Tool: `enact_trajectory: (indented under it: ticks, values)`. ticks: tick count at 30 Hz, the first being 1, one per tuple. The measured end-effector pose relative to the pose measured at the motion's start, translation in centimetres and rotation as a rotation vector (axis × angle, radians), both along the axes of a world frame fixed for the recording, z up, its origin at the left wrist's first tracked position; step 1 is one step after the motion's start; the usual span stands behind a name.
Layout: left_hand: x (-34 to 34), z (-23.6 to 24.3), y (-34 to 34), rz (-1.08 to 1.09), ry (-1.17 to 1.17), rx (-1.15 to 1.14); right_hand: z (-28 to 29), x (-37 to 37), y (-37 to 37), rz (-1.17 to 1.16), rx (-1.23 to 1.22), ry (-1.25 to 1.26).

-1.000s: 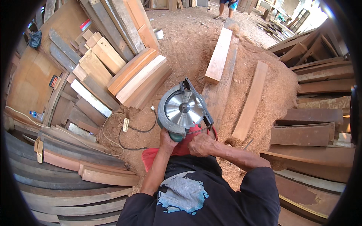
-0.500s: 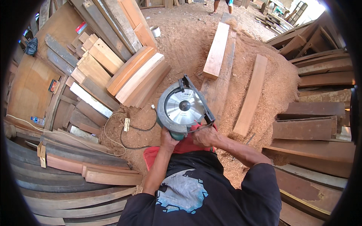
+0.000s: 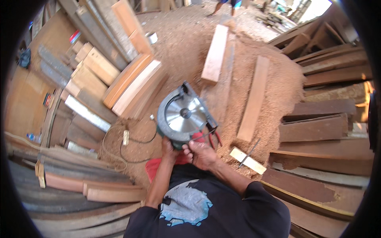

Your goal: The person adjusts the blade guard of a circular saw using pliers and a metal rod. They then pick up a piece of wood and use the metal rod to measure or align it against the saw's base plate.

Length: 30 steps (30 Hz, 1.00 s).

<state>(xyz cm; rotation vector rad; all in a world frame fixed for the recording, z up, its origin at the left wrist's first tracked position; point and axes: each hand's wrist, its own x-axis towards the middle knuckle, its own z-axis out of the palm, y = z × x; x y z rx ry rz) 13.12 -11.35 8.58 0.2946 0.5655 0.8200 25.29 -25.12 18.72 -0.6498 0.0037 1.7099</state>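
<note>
My left hand is closed on the lower left of a circular saw, held upright-facing before my torso with its silver blade and grey guard showing. My right hand is just beside it at the saw's lower edge, fingers curled and thumb against the tool; what they pinch is too blurred to name. Red-handled parts show at the saw's lower right. Red cloth lies partly behind my forearms.
Stacked boards line the left, dark planks the right. Two loose boards lie ahead on sawdust. A short pale batten with a dark rod sits near my right forearm. Cords snake leftward. A person's legs stand far ahead.
My right hand has shifted left and down from the red parts to the saw's lower edge, its fingers now visible. Saw and view have shifted slightly; the pale batten is now uncovered.
</note>
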Motion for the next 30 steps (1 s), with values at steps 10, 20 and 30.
enact_trajectory:
  ticks: [10,20,30]
  values:
    - [3.0,3.7,-1.8,0.135,-0.007,0.079,0.9,0.9,-1.1,-0.117,-0.087,-0.693]
    - [3.1,3.5,-1.8,0.094,-0.026,0.136,3.0,0.1,-1.0,-0.233,-0.110,-1.990]
    - [2.1,3.7,-1.8,0.070,-0.046,0.039,3.3,-0.5,-0.8,-0.137,-0.208,-0.846]
